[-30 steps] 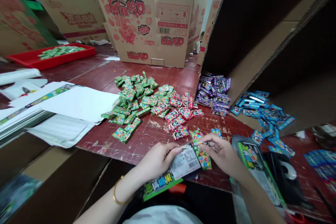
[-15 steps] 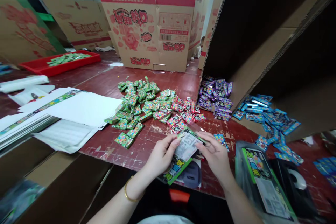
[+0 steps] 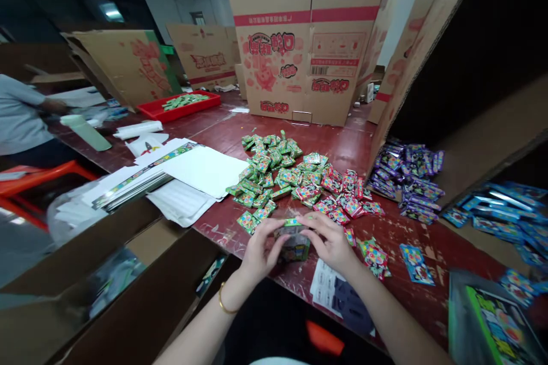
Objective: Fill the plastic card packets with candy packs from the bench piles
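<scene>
Between my two hands is a clear plastic packaging bag [image 3: 297,252] with a green printed strip along its top edge. My left hand [image 3: 261,248] pinches its left side, fingers closed. On the other side, my right hand [image 3: 331,242] grips the top and right edge with thumb and fingers. What lies inside the bag is hard to make out. Just beyond the hands lie piles of small green packets [image 3: 274,155] and red packets [image 3: 342,185]. Near my right forearm are a small green-and-red stack of packets [image 3: 375,256] and one blue packet [image 3: 416,264].
Purple packets [image 3: 409,179] and more blue packets [image 3: 505,211] spill by the open carton at right. A printed carton [image 3: 274,28] stands behind. White sheets [image 3: 209,168], a red tray [image 3: 148,111] and a co-worker's sleeve [image 3: 19,91] are leftward. A green-edged bag [image 3: 492,319] lies lower right.
My view has swung left. The bag has been turned in my hands, so its white label no longer faces me and its top edge shows. Both hands still hold it.
</scene>
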The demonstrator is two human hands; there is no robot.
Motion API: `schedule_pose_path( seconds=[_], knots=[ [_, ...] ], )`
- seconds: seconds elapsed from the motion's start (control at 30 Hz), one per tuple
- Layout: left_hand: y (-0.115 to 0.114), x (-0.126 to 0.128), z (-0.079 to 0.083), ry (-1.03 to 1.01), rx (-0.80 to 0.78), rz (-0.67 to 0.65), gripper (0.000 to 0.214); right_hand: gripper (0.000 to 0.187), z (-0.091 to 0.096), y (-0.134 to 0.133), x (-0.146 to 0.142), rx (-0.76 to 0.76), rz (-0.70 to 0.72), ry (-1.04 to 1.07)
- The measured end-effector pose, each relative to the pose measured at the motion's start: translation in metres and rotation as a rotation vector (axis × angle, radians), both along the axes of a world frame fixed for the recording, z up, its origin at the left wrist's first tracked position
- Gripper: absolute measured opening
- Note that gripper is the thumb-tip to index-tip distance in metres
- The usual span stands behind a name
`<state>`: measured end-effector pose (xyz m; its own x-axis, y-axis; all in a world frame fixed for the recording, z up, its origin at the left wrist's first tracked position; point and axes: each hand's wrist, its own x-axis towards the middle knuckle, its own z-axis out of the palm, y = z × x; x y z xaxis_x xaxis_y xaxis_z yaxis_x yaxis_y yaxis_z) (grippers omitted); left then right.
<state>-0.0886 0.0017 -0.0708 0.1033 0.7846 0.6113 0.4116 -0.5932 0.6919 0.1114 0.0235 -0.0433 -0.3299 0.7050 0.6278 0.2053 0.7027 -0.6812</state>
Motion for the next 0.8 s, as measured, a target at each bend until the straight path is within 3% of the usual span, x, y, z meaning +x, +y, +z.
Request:
schedule_pose_path(
  seconds=[0.17, 0.3, 0.4, 0.53, 0.67, 0.8],
  knots=[
    [0.004, -0.013, 0.025, 0.023, 0.037, -0.084, 0.022, 0.035, -0.009, -0.007, -0.008, -0.086, -0.143, 0.104],
    [0.001, -0.008, 0.032, -0.105, 0.044, -0.093, 0.02, 0.029, -0.002, -0.005, -0.016, 0.028, -0.075, 0.044],
    [-0.003, -0.006, 0.031, -0.234, 0.037, -0.069, 0.036, 0.036, 0.004, -0.006, -0.017, 0.134, -0.116, 0.023],
    [-0.006, -0.014, 0.032, -0.003, 0.081, -0.145, 0.038, 0.044, 0.007, -0.01, -0.011, 0.223, -0.092, 0.022],
    [-0.01, -0.02, 0.043, 0.082, 0.088, -0.21, 0.039, 0.035, 0.018, -0.011, -0.005, 0.112, 0.039, -0.047],
    [-0.015, -0.014, 0.061, 0.061, -0.005, -0.134, 0.027, 0.021, 0.034, -0.01, -0.006, -0.167, 0.078, 0.032]
  ],
)
